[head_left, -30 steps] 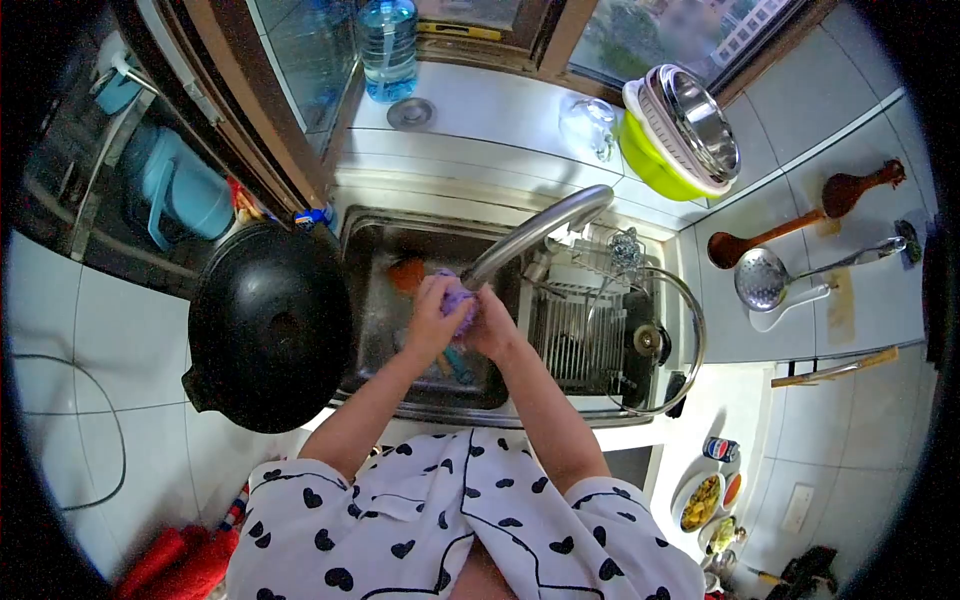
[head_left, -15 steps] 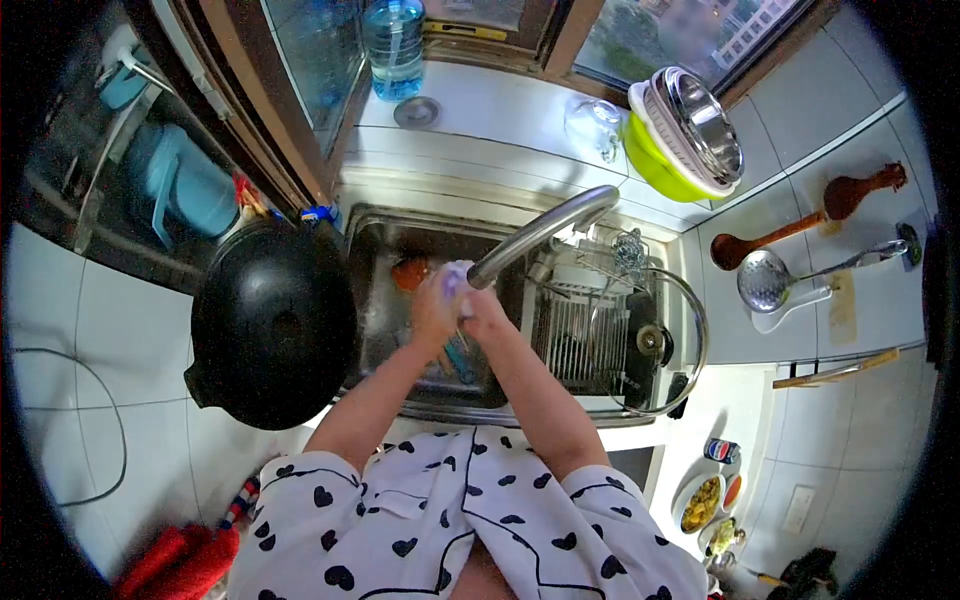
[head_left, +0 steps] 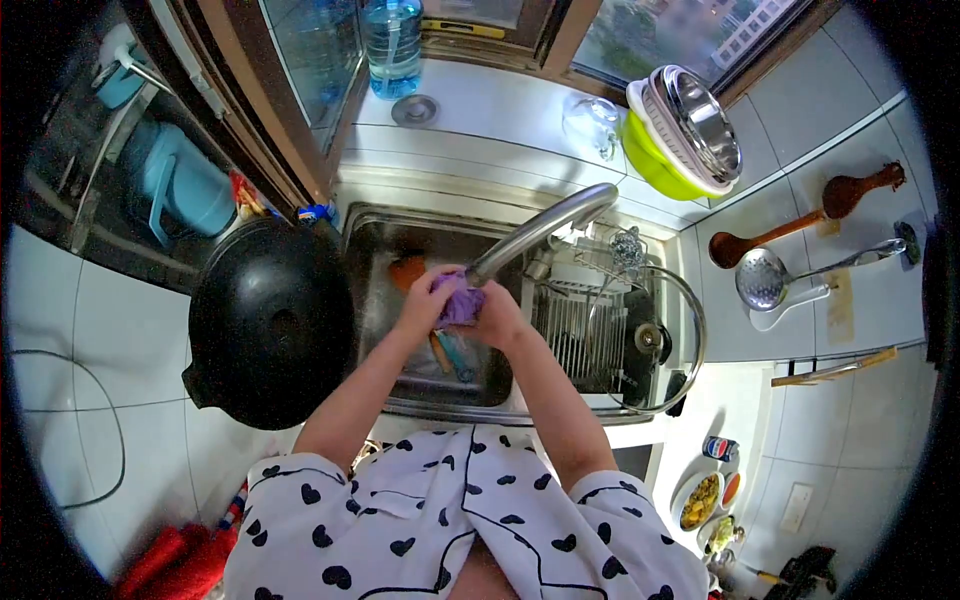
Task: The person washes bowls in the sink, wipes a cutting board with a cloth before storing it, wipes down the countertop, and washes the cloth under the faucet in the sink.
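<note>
Over the sink basin point(head_left: 385, 345), a crumpled purple cloth point(head_left: 461, 304) sits between my two hands, just below the tip of the curved metal faucet point(head_left: 540, 235). My left hand point(head_left: 422, 306) grips the cloth's left side, thumb on top. Its right side is held by my right hand point(head_left: 497, 318), whose fingers are partly hidden behind the cloth. In the basin below lie a teal-handled utensil point(head_left: 456, 358), a tan-handled one point(head_left: 440, 354) and an orange-red item point(head_left: 405, 270) near my left fingers, its kind unclear.
Left of the sink stands a large black wok point(head_left: 270, 325). At right are a dish rack point(head_left: 575, 330) and a glass lid point(head_left: 695, 345). Stacked bowls point(head_left: 660, 160) and a blue water jug point(head_left: 393, 60) line the sill. Ladles hang on the right wall, above dishes of food point(head_left: 700, 503).
My hands, pressed close together before, have moved apart slightly. The purple cloth between them shows more fully, and my right hand has shifted a little right.
</note>
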{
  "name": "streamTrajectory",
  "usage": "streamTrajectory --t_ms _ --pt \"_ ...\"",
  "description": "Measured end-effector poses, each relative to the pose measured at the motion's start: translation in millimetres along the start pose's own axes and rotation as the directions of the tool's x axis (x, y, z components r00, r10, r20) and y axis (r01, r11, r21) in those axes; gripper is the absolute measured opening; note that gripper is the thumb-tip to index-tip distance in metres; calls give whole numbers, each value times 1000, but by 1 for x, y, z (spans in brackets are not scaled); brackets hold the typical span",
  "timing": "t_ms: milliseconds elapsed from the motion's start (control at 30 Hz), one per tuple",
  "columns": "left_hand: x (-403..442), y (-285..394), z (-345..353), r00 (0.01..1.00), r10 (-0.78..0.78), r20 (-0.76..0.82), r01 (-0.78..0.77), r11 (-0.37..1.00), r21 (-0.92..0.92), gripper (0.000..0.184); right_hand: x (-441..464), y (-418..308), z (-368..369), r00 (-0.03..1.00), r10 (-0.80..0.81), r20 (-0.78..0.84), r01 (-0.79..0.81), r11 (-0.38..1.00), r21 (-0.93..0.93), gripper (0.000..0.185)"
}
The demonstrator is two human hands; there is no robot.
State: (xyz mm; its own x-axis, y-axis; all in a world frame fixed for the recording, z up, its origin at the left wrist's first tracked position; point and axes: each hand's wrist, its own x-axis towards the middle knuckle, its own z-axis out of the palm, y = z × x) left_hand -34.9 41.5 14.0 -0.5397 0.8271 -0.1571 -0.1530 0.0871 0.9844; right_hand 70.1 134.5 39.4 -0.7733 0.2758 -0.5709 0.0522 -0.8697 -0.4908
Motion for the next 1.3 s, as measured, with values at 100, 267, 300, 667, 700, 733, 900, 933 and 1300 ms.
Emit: streamTrajectory --t_ms 100,267,300,667,700,733,900,933,1300 --pt "-11 14 11 861 508 37 -437 699 567 44 6 -6 -3 973 103 206 -148 965 218 21" --pt "-3 4 12 794 606 46 -495 601 628 45 43 17 -18 982 -81 170 44 976 213 19" --pt "0 2 10 833 552 39 -446 628 638 42 23 10 5 984 -115 139 88 979 185 17" --pt "19 -30 18 925 -287 -248 271 958 -97 41 16 14 20 800 -558 -223 282 677 -680 20" --pt "20 -35 18 916 -321 -242 283 942 -181 39 20 17 12 824 -533 -194 305 705 -640 27" --pt "22 -42 17 906 -354 -232 293 920 -262 38 22 18 5 845 -510 -164 326 732 -598 35" --pt "10 -67 -10 906 95 -413 80 919 387 36 20 19 -34 952 -276 -129 256 954 -156 41" --pt "3 -54 -11 905 104 -413 94 897 432 36 20 20 -36 954 -271 -128 244 950 -194 41" --pt "4 -14 -6 991 134 -15 -126 958 256 29 12 23 -26 861 -507 -27 461 803 -379 28"
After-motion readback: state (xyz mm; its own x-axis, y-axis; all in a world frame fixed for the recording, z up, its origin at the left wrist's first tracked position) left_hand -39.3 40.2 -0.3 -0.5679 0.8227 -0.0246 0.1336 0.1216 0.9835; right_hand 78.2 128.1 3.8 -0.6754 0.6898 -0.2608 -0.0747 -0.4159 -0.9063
